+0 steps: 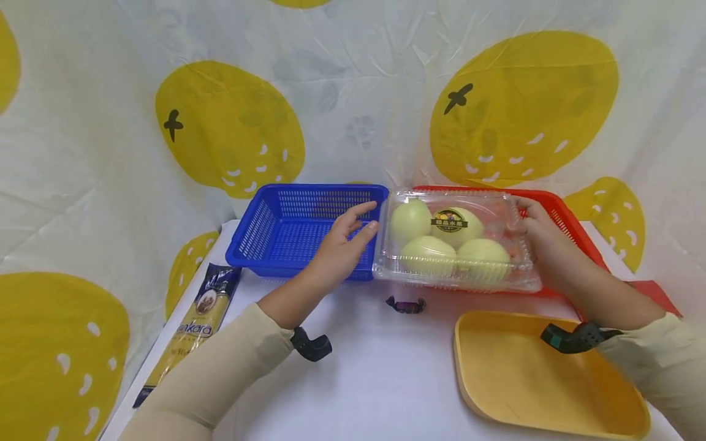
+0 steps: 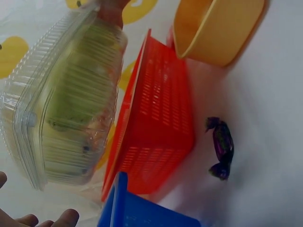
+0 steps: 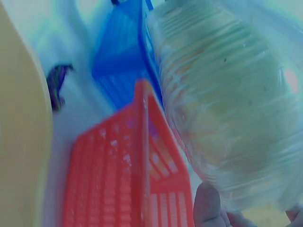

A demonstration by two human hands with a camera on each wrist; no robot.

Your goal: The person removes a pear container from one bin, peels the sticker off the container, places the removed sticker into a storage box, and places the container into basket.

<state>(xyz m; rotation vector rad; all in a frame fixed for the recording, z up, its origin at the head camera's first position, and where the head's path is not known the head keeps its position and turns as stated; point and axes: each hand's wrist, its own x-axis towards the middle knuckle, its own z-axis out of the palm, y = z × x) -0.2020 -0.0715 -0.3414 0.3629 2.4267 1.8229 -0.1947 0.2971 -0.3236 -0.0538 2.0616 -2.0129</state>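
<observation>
My right hand [image 1: 551, 245] grips the right end of a clear plastic clamshell box [image 1: 521, 278] holding several round, pale green fruits [image 1: 427, 254]. A dark label [image 1: 449, 221] sits on its lid. The box is held up above the red basket [image 1: 579, 236]; the left wrist view shows a gap between them. In the right wrist view, fingertips [image 3: 208, 205] show at the box's lower end. My left hand [image 1: 344, 248] is beside the box's left end, over the blue basket [image 1: 309, 269], fingers spread. The left wrist view shows its fingertips [image 2: 66, 218] apart from the box.
A purple wrapped candy [image 1: 407, 305] lies on the white table [image 1: 353, 380] in front of the baskets. A yellow tray [image 1: 529, 380] stands at the front right. At the left edge lies a pasta packet [image 1: 201, 321]. A patterned curtain [image 1: 364, 92] hangs behind.
</observation>
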